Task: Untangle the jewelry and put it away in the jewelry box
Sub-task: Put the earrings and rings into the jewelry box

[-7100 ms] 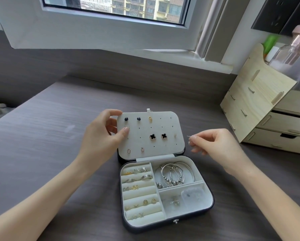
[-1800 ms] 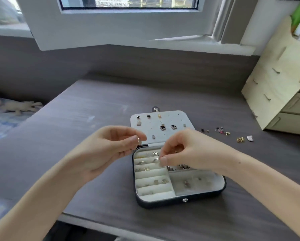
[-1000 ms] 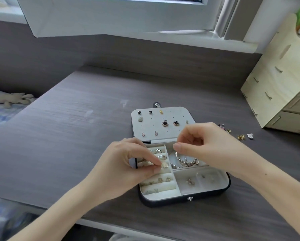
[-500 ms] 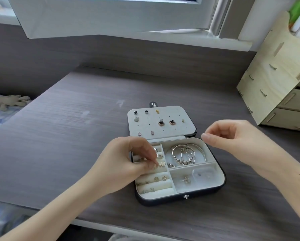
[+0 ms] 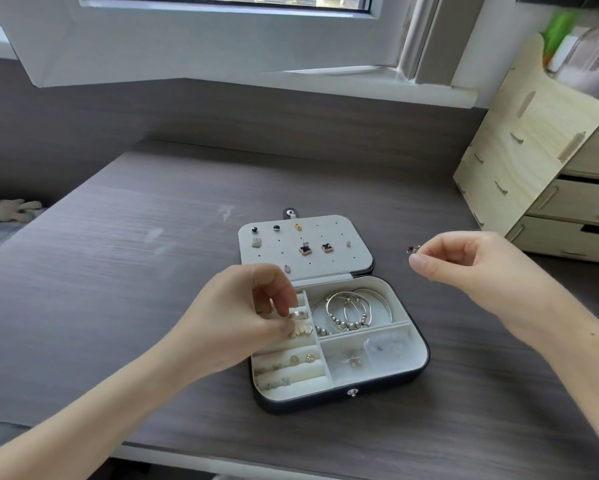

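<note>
The black jewelry box (image 5: 388, 386) lies open on the desk. Its white lid panel (image 5: 326, 265) carries several stud earrings. Silver bangles (image 5: 351, 311) fill the upper right compartment, and rings and small earrings sit in the ring rolls (image 5: 291, 372) on the left. My left hand (image 5: 242, 320) is over the upper ring rolls, thumb and forefinger pinching a small piece beside a silver ring (image 5: 56, 315). My right hand (image 5: 471, 268) hovers right of the lid with curled fingers. A tiny dark red piece (image 5: 412, 249) shows at its fingertip; I cannot tell if it is held.
A pale wooden drawer organiser (image 5: 540, 174) stands at the right on the grey desk (image 5: 135, 289). An open window sash (image 5: 187, 36) hangs over the back. The desk's front edge runs just below the box. A soft toy (image 5: 3, 211) lies off to the left.
My right hand has moved from above the box out to the right, over the desk beside the lid. My left hand has lowered onto the ring rolls and stays there.
</note>
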Available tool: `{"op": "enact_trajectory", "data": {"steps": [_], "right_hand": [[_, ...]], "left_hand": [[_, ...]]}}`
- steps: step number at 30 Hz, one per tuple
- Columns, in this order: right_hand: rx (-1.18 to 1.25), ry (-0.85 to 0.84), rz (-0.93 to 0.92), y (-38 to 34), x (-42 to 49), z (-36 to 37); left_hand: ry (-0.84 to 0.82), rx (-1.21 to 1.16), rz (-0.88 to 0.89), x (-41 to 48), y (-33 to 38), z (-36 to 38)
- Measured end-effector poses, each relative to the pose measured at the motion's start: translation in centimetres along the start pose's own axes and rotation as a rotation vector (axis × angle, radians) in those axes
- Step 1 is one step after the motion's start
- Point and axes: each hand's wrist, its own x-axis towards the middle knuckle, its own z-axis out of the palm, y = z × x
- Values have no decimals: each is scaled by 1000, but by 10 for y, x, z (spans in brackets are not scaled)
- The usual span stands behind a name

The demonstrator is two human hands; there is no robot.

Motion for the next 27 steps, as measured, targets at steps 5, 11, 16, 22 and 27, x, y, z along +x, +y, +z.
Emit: {"op": "enact_trajectory", "data": {"steps": [5,11,16,22,27], "right_hand": [[-191,147,-41,19,10,-16],[-497,385,-64,55,31,-20],[-496,408,-111,67,41,-20],[-593,310,-205,68,58,-18],[-601,286,-239,71,63,-13]], "left_hand": [[42,34,90,18,15,-4],[-5,231,173,78,43,14],[-101,451,189,132,57,53],[-190,597,175,169,70,90],[-241,589,229,177,67,101]]}}
